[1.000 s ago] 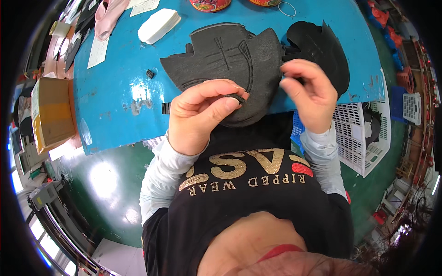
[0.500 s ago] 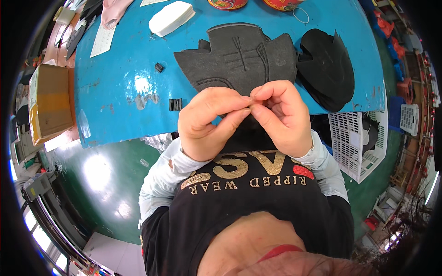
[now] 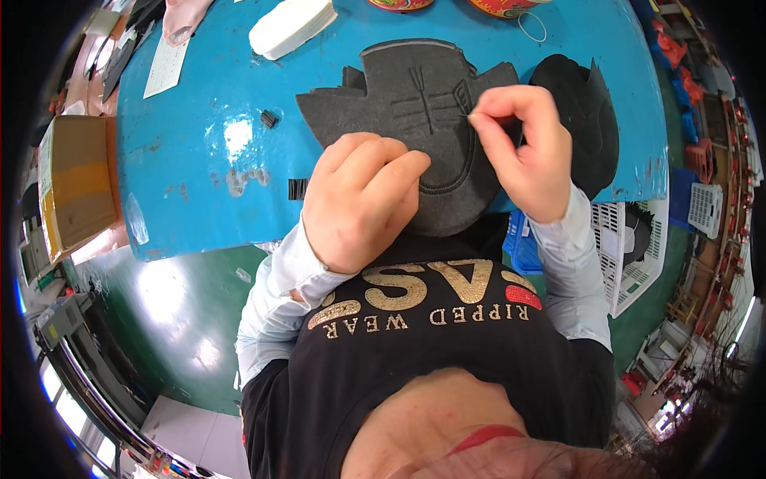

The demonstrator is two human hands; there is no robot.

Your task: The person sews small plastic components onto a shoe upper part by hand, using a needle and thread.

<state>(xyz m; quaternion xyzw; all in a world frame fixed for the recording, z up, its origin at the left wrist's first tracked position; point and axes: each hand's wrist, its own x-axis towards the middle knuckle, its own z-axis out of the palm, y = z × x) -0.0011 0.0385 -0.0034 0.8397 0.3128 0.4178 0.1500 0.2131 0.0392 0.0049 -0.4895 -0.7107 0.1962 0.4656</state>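
Note:
A stack of dark grey sheet pieces point(image 3: 383, 108) with notched edges, raised lines and a curved ridge lies at the table's near edge in front of me. Over its lower left part is my left hand point(image 3: 363, 199), closed with curled fingers; whatever they may hold is hidden. My right hand point(image 3: 527, 144) pinches thumb and forefinger together above the stack's right side. A fine strand, too thin to name, seems to stick out from those fingertips toward the left. Beside that hand lies a pile of black rounded pieces point(image 3: 586, 120), partly covered by it.
On the blue table point(image 3: 191, 160) are a small ribbed black bundle point(image 3: 297, 189), a black scrap point(image 3: 269, 119), a white pad stack point(image 3: 293, 28) and a clear ring point(image 3: 532, 27). A cardboard box point(image 3: 76, 184) stands left; a white crate point(image 3: 642, 271) stands below right.
My hands were fingertip to fingertip over the stack's near edge. They have parted: the right moved up and right, the left curled its fingers. More of the stack's ridge now shows.

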